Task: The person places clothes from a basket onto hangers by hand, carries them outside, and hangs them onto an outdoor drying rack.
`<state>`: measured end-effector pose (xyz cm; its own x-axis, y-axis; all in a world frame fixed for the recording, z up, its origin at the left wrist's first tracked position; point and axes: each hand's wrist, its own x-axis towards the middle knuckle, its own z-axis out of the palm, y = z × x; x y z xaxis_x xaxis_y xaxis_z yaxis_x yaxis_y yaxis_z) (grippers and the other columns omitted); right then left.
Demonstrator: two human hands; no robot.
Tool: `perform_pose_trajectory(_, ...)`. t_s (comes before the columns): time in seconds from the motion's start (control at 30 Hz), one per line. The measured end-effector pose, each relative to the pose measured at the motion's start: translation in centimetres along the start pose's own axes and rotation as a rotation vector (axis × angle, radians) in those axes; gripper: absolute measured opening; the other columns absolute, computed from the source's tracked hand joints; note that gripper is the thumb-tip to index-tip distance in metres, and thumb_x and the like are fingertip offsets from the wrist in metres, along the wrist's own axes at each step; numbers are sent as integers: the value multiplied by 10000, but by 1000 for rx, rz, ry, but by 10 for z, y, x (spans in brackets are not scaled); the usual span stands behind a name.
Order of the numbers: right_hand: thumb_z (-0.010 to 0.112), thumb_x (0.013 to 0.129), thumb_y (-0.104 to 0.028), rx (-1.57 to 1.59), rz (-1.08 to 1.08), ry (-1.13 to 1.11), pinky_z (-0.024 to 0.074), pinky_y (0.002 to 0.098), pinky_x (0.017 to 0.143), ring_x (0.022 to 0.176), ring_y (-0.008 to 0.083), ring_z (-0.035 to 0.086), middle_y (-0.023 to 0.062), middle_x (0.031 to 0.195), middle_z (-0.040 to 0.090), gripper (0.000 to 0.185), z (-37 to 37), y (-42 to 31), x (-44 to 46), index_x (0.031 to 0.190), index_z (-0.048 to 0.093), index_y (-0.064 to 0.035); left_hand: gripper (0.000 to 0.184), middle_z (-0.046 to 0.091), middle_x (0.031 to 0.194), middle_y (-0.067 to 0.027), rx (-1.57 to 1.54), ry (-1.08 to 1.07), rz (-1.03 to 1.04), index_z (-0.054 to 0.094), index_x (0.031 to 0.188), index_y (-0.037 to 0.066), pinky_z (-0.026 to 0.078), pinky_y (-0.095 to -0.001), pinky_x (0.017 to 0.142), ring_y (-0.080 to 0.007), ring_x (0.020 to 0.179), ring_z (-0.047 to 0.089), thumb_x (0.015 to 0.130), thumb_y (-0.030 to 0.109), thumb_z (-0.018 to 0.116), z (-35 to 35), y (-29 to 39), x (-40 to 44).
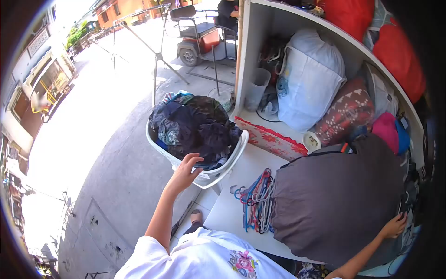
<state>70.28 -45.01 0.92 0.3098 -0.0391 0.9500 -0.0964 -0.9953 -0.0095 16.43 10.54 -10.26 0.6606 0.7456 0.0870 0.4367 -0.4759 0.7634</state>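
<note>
My left hand is over the near rim of a white laundry basket, its fingers apart and holding nothing. Dark clothes are heaped above the basket's rim. Far to the right, my right hand reaches past a large grey cloth bundle. Its fingers are curled at some dark items by the table's right edge; what they hold is too small and dim to make out. Several blue, red and white hangers lie in a pile on the white table, against the bundle's left side.
An open white cabinet holds a stuffed white bag, a clear plastic container and a patterned red cushion. A small cup stands by its edge. Beyond the basket are a metal rack, a parked vehicle and a person.
</note>
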Motion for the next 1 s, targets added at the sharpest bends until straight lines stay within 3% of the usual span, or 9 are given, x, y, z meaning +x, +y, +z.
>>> perform_pose_trajectory(0.27, 478, 853, -53, 955, -632, 41, 400, 420, 876, 1058, 308, 514, 76, 1068, 580, 145, -186, -326, -4, 939, 593, -30, 357, 379, 1297, -115, 152, -220, -31, 485, 1178, 98, 372, -358, 968, -286, 1165, 429, 854, 227, 557, 5, -38, 15)
perform_pose_trajectory(0.43, 553, 810, -109, 1517, -842, -803, 414, 362, 802, 941, 278, 541, 120, 971, 584, 149, -248, -494, -120, 934, 567, -27, 389, 418, 1251, -133, 102, -341, -11, 477, 1182, 63, 372, -352, 968, -293, 1149, 441, 838, 217, 571, -10, -58, 19)
perform_pose_trajectory(0.5, 568, 834, -212, 1618, -694, -1473, 450, 343, 755, 848, 267, 579, 134, 942, 598, 275, -258, -543, -184, 1040, 556, -32, 392, 431, 1235, -133, 87, -351, -10, 478, 1178, 50, 375, -356, 961, -295, 1140, 446, 832, 208, 573, -18, -73, 18)
perform_pose_trajectory(0.57, 583, 823, -271, 1404, -767, -1454, 454, 363, 757, 872, 293, 581, 148, 966, 600, 362, -288, -572, -227, 1102, 526, -48, 390, 438, 1227, -130, 121, -394, -4, 478, 1177, 46, 379, -361, 951, -296, 1128, 456, 831, 199, 574, -26, -83, 20)
perform_pose_trajectory(0.63, 600, 800, -305, 1300, -860, -945, 455, 402, 733, 875, 329, 585, 157, 996, 596, 413, -290, -590, -295, 1121, 506, -63, 389, 438, 1228, -131, 93, -422, -2, 480, 1175, 47, 380, -362, 949, -295, 1129, 456, 829, 196, 576, -33, -94, 24)
perform_pose_trajectory(0.77, 606, 787, -280, 1177, -834, -1119, 447, 428, 712, 859, 363, 585, 159, 968, 609, 358, -306, -607, -294, 1044, 532, -42, 432, 445, 1215, -146, -7, -437, 27, 452, 1208, 46, 377, -356, 952, -299, 1127, 456, 824, 192, 584, -43, -117, 39)
perform_pose_trajectory(0.83, 613, 771, -225, 1522, -612, -1271, 442, 423, 711, 835, 386, 576, 159, 903, 620, 291, -318, -607, -257, 958, 542, -15, 505, 448, 1204, -163, -110, -372, 23, 420, 1227, 24, 391, -368, 930, -319, 1100, 469, 801, 220, 605, -40, -123, 49)
perform_pose_trajectory(0.9, 613, 782, -179, 1633, -590, -1216, 451, 355, 686, 779, 286, 612, 121, 821, 632, 234, -340, -601, -217, 913, 540, 1, 581, 450, 1193, -180, -213, -301, 22, 388, 1246, 3, 404, -380, 908, -339, 1073, 482, 777, 249, 627, -30, -125, 63)
perform_pose_trajectory(1.0, 617, 799, -156, 1876, -196, -1610, 449, 257, 665, 735, 128, 587, 52, 802, 617, 192, -380, -589, -157, 907, 546, -14, 737, 428, 1145, -260, -41, 124, 125, 368, 1212, -55, 389, -421, 888, -405, 1064, 448, 686, 334, 708, -1, -109, 81)
